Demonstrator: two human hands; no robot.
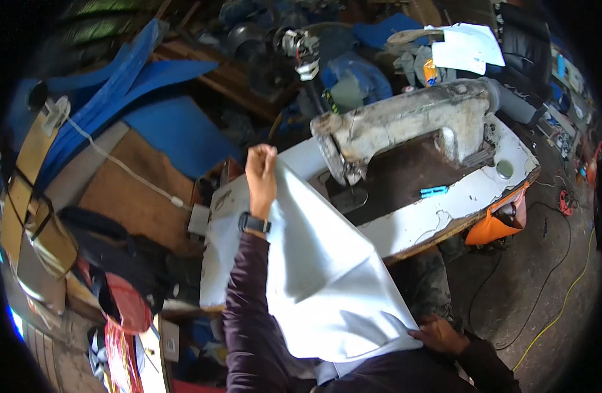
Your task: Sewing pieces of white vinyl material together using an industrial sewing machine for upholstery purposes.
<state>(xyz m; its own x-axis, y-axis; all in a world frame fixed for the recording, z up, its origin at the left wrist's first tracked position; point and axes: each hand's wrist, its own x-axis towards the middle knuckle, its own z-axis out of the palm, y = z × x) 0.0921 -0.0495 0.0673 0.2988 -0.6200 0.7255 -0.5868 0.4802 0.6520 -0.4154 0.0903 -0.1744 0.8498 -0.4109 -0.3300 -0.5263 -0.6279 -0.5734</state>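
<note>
Left hand [261,173] pinches the white sheet [333,268] at eleven o'clock, right hand [441,335] grips at four — uneven pull could deepen its slack folds

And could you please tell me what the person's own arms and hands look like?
The left hand is ungloved, with a dark watch-like band at the wrist above a long, dark purplish sleeve. The right hand is ungloved too, its sleeve looking nearly black.
</note>
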